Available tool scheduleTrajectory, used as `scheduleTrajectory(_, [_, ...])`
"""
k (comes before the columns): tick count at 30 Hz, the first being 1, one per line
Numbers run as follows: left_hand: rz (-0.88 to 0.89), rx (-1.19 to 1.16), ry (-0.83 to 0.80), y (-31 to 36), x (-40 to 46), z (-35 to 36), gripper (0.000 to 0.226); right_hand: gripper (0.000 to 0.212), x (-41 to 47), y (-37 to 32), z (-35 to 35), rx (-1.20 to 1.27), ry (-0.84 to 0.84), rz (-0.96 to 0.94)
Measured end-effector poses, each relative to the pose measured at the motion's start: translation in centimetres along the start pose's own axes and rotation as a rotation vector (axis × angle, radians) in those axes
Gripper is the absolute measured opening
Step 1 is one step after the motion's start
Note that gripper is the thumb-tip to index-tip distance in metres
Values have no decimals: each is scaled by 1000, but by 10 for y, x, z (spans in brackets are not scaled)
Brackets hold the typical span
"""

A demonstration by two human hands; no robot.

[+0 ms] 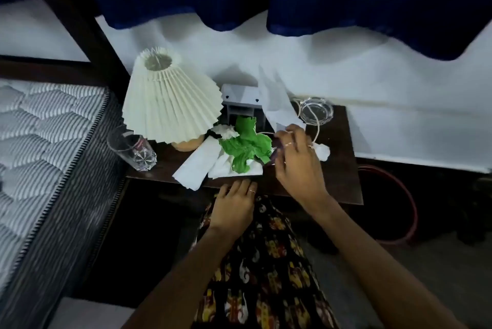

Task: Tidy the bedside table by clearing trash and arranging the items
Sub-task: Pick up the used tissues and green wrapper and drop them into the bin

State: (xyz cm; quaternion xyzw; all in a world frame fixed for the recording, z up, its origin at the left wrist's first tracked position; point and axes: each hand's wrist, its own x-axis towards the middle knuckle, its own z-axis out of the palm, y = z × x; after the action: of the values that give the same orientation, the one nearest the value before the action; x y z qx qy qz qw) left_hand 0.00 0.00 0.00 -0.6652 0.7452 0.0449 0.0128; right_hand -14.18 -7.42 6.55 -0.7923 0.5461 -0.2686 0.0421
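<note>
Nearest, the left hand is laid flat, fingers spread, on the dark surface. Just beyond, crumpled green paper is heaped on white tissues; a small dark item, unidentifiable, is pinched by the right hand. Farther back, a pleated lamp is seen.

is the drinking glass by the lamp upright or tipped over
Upright. The drinking glass stands on its faceted base at the table's left corner, rim up, beside the lamp.
</note>
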Motion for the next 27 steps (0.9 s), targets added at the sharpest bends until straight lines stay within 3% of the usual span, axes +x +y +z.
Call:
scheduleTrajectory(5, [9, -84, -84, -3, -6, 6, 49, 38, 29, -6, -2, -199, -117, -101])
scheduleTrajectory(11, [16, -154, -70, -7, -4, 15, 49, 54, 73, -1, 27, -392, -521, 17])
scheduleTrajectory(13, [7, -166, -75, -7, -3, 18, 50, 48, 77, 4, 34, -438, -481, 6])
scheduleTrajectory(16, [-11, -200, -75, -9, 2, 22, 51, 34, 80, 7, 31, -486, -294, -54])
scheduleTrajectory(23, [-39, -227, -106, -6, 6, 19, 51, 39, 98, 19, -11, -396, -134, -202])
scheduleTrajectory(27, [-45, -219, -123, -4, 7, 19, 52, 30, 81, 49, -49, -309, 1, -216])
